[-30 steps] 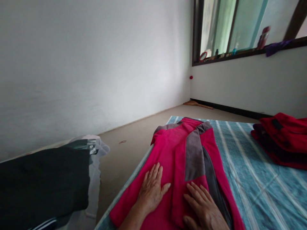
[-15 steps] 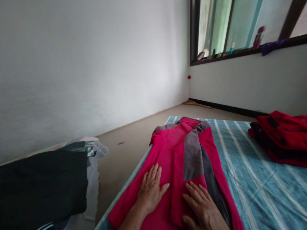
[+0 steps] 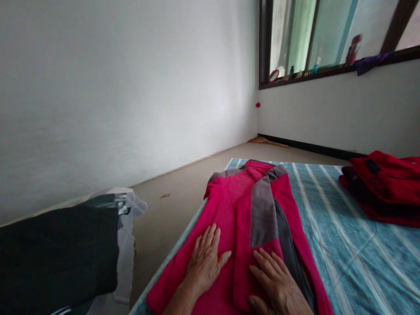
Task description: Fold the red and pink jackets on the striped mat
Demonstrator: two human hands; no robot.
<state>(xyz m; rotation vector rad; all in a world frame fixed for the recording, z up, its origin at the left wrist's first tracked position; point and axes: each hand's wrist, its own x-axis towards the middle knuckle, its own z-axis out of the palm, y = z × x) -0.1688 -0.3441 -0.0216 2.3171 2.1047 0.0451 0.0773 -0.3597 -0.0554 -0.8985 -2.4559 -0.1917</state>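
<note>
Your L hand [image 3: 203, 263] & R hand [image 3: 279, 285], apart, palms-down on pink jacket [image 3: 226, 208].
Folded red clothes [image 3: 389, 181] at R, on striped sheet [image 3: 357, 262].

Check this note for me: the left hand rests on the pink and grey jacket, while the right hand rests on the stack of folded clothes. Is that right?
Not quite: in the head view, the right hand rests on the pink and grey jacket too, not on the stack of folded clothes. The left hand does rest on the jacket.
</note>
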